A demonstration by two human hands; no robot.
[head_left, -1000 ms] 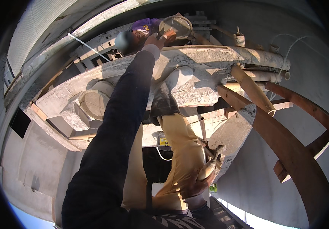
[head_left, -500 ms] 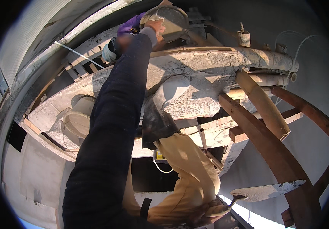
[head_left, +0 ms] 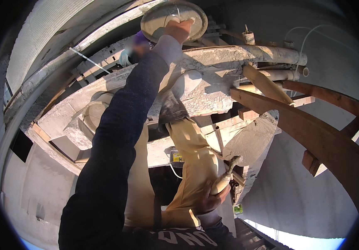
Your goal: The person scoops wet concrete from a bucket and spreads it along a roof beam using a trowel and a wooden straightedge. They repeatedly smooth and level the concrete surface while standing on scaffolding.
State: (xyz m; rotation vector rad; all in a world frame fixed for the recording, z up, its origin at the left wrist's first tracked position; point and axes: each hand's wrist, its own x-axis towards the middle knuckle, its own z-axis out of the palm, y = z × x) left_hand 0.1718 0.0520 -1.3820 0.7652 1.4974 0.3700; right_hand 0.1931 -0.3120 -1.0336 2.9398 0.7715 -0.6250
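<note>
My left arm reaches up to the top of the view. There my left hand is closed on the cord or wire handle of a round, mortar-stained bucket, held above the far edge of the planks. My right hand, near my right thigh, is wrapped round the wooden handle of a trowel. Its broad blade is coated in grey mortar and points up and to the right. Behind the bucket, a person in purple is partly hidden below the planks.
My foot rests on the mortar-crusted scaffold plank. Another bucket stands left of my arm. Bamboo poles and curved-looking brown timbers cross at the right. A yellow-labelled container sits below between my legs.
My left hand has brought the bucket up and nearer, away from the person in purple. My right hand has lifted the trowel from the lower right, its blade now turned face-on.
</note>
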